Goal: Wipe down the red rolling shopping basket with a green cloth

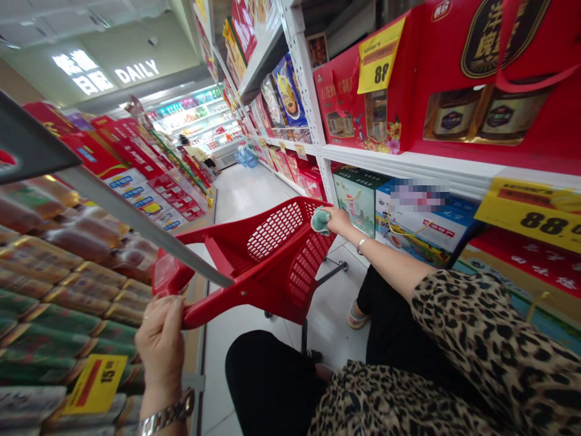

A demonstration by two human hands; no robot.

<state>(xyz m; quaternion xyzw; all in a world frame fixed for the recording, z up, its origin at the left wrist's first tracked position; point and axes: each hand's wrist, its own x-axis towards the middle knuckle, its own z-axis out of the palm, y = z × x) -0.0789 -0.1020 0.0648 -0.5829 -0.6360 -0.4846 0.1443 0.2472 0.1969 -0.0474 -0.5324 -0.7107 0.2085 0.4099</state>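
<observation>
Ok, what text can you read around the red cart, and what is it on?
"DAILY": lit sign overhead, far off.
"88": yellow card on the red gift box.
"88": yellow shelf tag at right.
"15": yellow price tag beside the left hand gripping the cart handle.
Nothing on the cloth in the right hand.
Chinese print and small figures: cropped or too blurred to read.

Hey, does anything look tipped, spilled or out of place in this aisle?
The red basket trolley is tilted off level, held at its rim by the left hand, while the right hand presses a green cloth on its far edge. No spill shows on the floor.
</observation>
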